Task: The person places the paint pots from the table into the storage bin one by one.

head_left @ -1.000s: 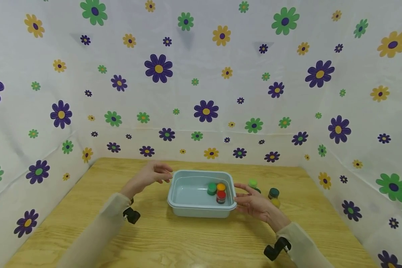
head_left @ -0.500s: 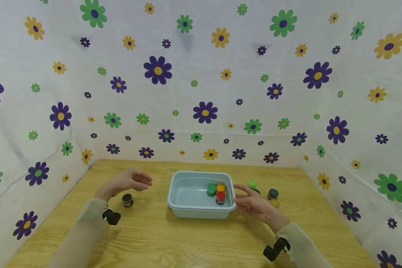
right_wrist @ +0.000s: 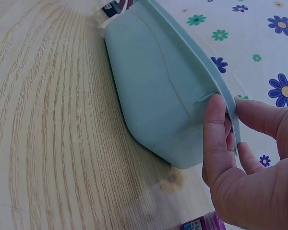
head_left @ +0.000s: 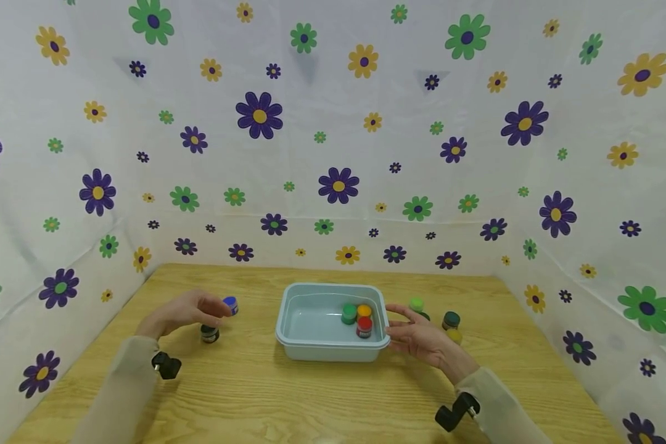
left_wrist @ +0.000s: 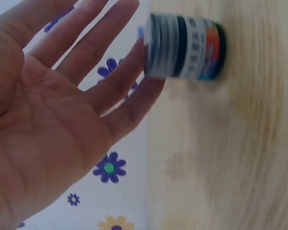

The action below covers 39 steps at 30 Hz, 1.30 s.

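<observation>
While my right grip (head_left: 420, 339) pinches the rim of the pale-blue rectangular plastic tub (head_left: 333, 353) at its three o'clock, my left grip (head_left: 185, 311), relaxed and holding nothing, hangs toward nine o'clock, near the small dark cylindrical jar (head_left: 209, 335); I can't confirm contact remotely.

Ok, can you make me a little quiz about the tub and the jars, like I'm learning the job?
1. How many jars are inside the tub?
2. True or false: the right grip is touching the tub.
3. Fill in: the blue jar is on the person's ___ side of the tub.

Key:
1. Three: red jar, orange jar, green jar.
2. True.
3. Left.
</observation>
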Each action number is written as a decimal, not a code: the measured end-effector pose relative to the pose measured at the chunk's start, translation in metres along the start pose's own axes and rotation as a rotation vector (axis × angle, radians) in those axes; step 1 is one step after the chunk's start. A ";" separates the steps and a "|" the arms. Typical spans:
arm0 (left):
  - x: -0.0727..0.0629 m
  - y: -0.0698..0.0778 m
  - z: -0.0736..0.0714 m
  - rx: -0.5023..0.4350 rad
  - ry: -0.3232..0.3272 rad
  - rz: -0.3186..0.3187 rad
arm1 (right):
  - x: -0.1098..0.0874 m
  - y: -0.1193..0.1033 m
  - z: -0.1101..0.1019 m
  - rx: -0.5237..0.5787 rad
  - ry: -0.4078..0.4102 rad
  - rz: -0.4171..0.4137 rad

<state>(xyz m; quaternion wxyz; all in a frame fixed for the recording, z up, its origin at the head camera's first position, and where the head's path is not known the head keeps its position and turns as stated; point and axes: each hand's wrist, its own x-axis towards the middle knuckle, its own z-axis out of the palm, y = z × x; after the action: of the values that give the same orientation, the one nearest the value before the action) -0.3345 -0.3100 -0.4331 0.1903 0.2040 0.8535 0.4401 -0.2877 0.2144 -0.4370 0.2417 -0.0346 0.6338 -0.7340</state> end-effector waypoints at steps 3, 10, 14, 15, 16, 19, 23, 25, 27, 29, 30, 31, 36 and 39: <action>-0.004 -0.006 -0.003 -0.016 -0.020 -0.007 | 0.000 0.000 -0.001 0.003 0.001 0.001; -0.009 -0.015 -0.006 -0.078 -0.047 -0.096 | 0.000 0.000 -0.001 0.009 0.007 0.004; -0.010 -0.018 -0.006 -0.093 -0.043 -0.125 | 0.000 0.000 0.000 0.011 0.008 0.005; -0.010 -0.019 -0.006 -0.097 -0.044 -0.123 | 0.000 0.000 0.000 0.011 0.008 0.005; -0.011 -0.019 -0.006 -0.099 -0.050 -0.115 | 0.000 0.000 0.000 0.011 0.009 0.005; -0.011 -0.019 -0.007 -0.110 -0.066 -0.101 | 0.000 0.000 0.000 0.011 0.010 0.006; -0.010 -0.021 -0.008 -0.105 -0.071 -0.089 | 0.001 0.000 0.000 0.010 0.015 0.007; -0.009 -0.022 -0.008 -0.097 -0.073 -0.086 | 0.001 0.001 0.000 0.012 0.016 0.008; -0.009 -0.024 -0.008 -0.088 -0.076 -0.078 | 0.001 0.001 0.000 0.013 0.017 0.010; -0.008 -0.026 -0.008 -0.084 -0.078 -0.069 | 0.001 0.001 0.000 0.014 0.017 0.011; -0.008 -0.027 -0.008 -0.081 -0.075 -0.064 | 0.001 0.001 0.000 0.013 0.018 0.011; -0.008 -0.027 -0.007 -0.076 -0.070 -0.061 | 0.000 0.001 0.000 0.013 0.018 0.011; -0.007 -0.025 -0.007 -0.055 -0.025 -0.099 | 0.000 0.001 0.000 0.014 0.017 0.014; -0.007 -0.019 -0.007 -0.068 -0.001 -0.135 | 0.000 0.000 0.000 0.014 0.016 0.014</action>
<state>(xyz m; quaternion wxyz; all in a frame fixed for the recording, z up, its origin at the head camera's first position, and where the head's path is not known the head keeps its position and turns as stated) -0.3354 -0.3287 -0.4436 0.2268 0.1398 0.8498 0.4549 -0.2876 0.2146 -0.4371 0.2418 -0.0226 0.6310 -0.7368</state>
